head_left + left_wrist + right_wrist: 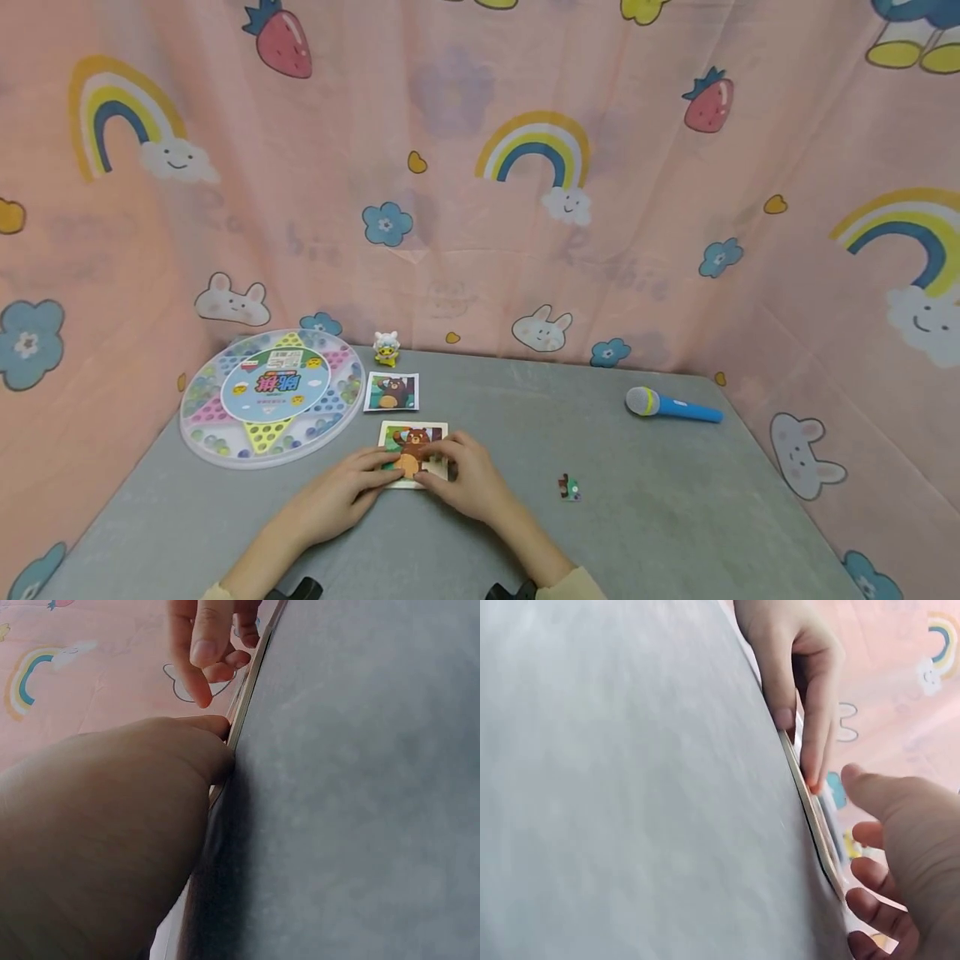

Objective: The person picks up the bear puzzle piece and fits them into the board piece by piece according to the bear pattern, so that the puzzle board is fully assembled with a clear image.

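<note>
A wooden puzzle board (413,429) with a brown bear picture lies on the table between both hands. My left hand (333,497) holds its left side, thumb at the edge and fingers on the picture, as the right wrist view also shows. Over the right part of the board hovers my right hand (474,482), thumb and fingers spread apart with nothing pinched between them. The right fingers (214,634) hang above the board in the left wrist view. To the right on the table lies a small loose puzzle piece (570,487), brown and green.
Behind the board lies a bear picture card (392,392), with a small yellow and white figurine (386,348) beyond it. A round marble game board (202,387) stands at left. At right is a blue toy microphone (678,406). A pink printed curtain (450,267) backs the grey table.
</note>
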Demonstrator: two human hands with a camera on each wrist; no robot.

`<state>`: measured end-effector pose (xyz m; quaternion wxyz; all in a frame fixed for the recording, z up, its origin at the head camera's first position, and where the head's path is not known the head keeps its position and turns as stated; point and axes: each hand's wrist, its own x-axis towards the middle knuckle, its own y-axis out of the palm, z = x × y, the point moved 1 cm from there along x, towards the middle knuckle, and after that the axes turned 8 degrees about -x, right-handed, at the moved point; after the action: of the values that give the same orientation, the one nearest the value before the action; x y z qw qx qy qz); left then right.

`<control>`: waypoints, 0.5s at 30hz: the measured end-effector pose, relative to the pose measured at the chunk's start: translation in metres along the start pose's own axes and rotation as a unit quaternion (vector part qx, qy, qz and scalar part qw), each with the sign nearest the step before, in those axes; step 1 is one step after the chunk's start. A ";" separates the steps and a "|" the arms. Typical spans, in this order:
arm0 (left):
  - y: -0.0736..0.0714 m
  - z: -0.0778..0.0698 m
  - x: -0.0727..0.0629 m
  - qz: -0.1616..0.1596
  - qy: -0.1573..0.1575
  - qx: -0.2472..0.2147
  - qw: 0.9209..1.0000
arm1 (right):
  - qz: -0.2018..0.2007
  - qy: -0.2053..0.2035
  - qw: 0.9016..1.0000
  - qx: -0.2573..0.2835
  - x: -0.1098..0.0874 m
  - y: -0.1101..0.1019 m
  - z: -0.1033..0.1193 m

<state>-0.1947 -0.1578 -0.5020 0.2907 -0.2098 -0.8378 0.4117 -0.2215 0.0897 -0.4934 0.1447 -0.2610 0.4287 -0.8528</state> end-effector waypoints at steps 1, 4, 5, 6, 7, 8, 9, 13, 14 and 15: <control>0.000 0.000 0.000 -0.001 0.001 0.001 1.000 | 0.002 0.000 1.000 0.005 0.001 -0.003 0.000; 0.000 -0.001 -0.001 -0.003 0.000 0.002 1.000 | 0.006 0.015 1.000 0.002 0.002 -0.015 -0.002; 0.001 -0.001 -0.001 -0.003 -0.001 0.001 1.000 | 0.007 0.024 1.000 -0.002 0.002 -0.020 -0.004; 0.001 -0.001 -0.001 -0.002 -0.004 -0.001 1.000 | 0.006 0.033 0.999 -0.005 0.002 -0.026 -0.006; 0.001 -0.001 -0.001 -0.002 -0.006 -0.002 1.000 | 0.004 0.042 0.999 -0.008 0.001 -0.032 -0.008; 0.001 -0.001 -0.001 -0.003 -0.007 -0.002 1.000 | 0.002 0.053 0.999 -0.010 0.000 -0.038 -0.010; 0.001 -0.001 -0.001 -0.002 -0.009 -0.001 1.000 | 0.000 0.064 0.998 -0.011 -0.001 -0.045 -0.013; 0.001 -0.001 -0.001 -0.005 -0.008 0.000 1.000 | -0.023 0.095 0.995 -0.010 -0.013 -0.070 -0.030; 0.002 0.000 -0.001 -0.005 -0.007 0.000 1.000 | -0.030 0.101 0.994 -0.007 -0.017 -0.076 -0.036; 0.001 0.000 -0.001 -0.005 -0.007 -0.001 1.000 | -0.037 0.105 0.994 -0.008 -0.021 -0.082 -0.042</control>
<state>-0.1937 -0.1575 -0.5034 0.2864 -0.2030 -0.8413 0.4110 -0.2300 0.1754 -0.4553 0.0648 -0.1869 0.4383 -0.8768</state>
